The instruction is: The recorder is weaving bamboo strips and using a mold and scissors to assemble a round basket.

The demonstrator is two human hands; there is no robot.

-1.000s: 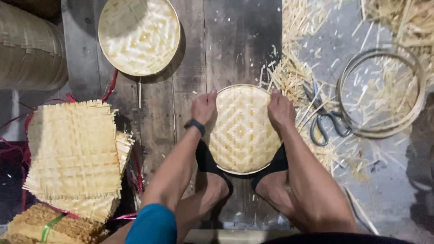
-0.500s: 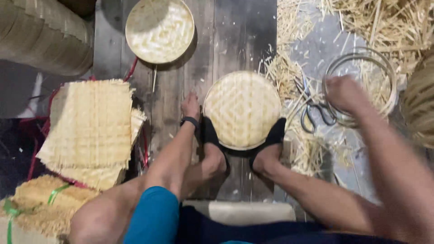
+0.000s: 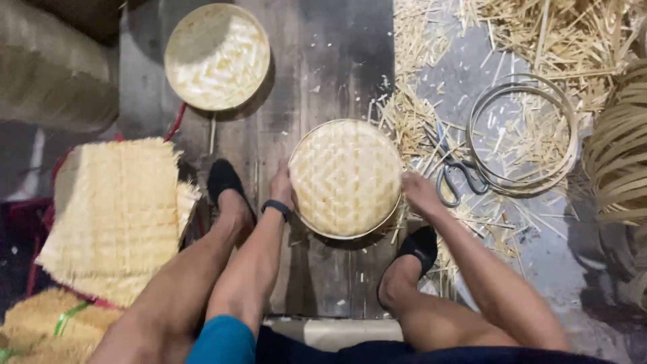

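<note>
The round, pale woven bamboo tray point(image 3: 346, 177) lies on the dark wooden floor point(image 3: 330, 61) between the feet, looks light, stiff but brittle-edged, and the left hand point(image 3: 283, 185) and right hand point(image 3: 419, 193) press its opposite rims with curled fingers, the best hold.

Pale, matt woven bamboo in the round tray point(image 3: 345, 176), its plaited strips smooth with a faint sheen; the same weave in a second round bamboo tray point(image 3: 217, 55). Beneath, dark weathered wooden planks point(image 3: 323, 74), rough-grained and dull. Frayed, dry edges on stacked square woven bamboo mats point(image 3: 116, 212). Thin, smooth bent-bamboo hoops point(image 3: 523, 131), dark metal scissors point(image 3: 453, 176), rough straw-coloured bamboo offcuts point(image 3: 539, 27) on grey concrete floor point(image 3: 573, 269).
</note>
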